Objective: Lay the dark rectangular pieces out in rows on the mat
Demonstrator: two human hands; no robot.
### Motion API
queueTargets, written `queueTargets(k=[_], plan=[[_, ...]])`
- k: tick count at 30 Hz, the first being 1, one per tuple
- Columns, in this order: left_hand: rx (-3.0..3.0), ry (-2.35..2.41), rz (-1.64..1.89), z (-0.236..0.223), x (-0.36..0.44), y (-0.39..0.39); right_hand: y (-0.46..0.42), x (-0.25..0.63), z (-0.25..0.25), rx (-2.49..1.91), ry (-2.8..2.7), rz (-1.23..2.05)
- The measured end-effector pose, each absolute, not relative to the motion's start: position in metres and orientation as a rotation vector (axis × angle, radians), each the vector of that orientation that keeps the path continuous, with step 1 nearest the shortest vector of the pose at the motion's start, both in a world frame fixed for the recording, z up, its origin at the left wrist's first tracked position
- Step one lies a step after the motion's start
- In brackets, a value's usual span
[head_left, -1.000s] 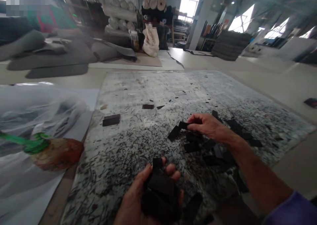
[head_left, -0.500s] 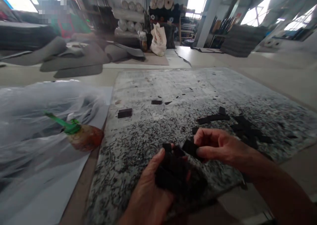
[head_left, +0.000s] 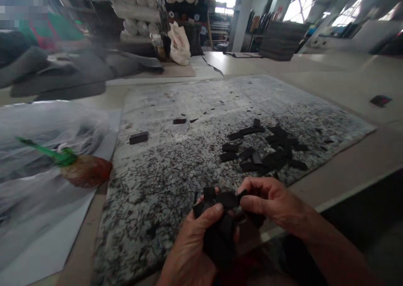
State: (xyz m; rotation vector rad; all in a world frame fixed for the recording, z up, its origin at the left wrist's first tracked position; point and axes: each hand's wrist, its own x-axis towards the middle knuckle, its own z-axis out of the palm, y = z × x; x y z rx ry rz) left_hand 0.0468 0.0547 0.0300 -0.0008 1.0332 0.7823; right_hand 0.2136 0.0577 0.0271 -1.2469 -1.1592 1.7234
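Observation:
A bunch of small black rectangular strips (head_left: 220, 235), apparently fabric or foam, lies in my left hand (head_left: 195, 240), its thumb pressed over them. Between thumb and fingers, my right hand (head_left: 267, 200) pinches the end of one black strip (head_left: 242, 196) at the right of the bunch. Both hands are close together above the near edge of a speckled, stained board (head_left: 151, 168). Beyond my right hand, a loose heap of similar black pieces (head_left: 277, 152) is spread on the board. The lower part of the bunch is dark, so single pieces there cannot be told apart.
On the left, a stained bottle with a green nozzle (head_left: 85, 168) lies on clear plastic sheeting (head_left: 47, 122). Two dark pieces (head_left: 138, 138) rest farther up the board. Grey material (head_left: 69, 72), a white bag (head_left: 179, 42) and a person (head_left: 47, 30) are behind.
The view has swung right and down. My right hand has moved closer to the left, against the bunch, and the left thumb now presses across the strips. More of the heap shows.

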Motion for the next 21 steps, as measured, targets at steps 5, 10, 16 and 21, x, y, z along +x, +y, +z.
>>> queueTargets(k=[5, 10, 16, 21], plan=[[0.054, 1.019, 0.683, 0.029, 0.067, 0.038, 0.017, 0.229, 0.02, -1.246, -0.988, 1.685], [0.176, 0.94, 0.532, 0.021, 0.091, 0.022, -0.023, 0.243, 0.013, -1.281, -0.817, 1.641], [0.265, 0.959, 0.416, 0.008, 0.116, 0.008, -0.05, 0.253, 0.007, -1.72, -0.954, 1.203], [0.313, 0.993, 0.371, 0.007, 0.13, 0.003, -0.064, 0.26, 0.001, -1.763, -0.892, 1.114]])
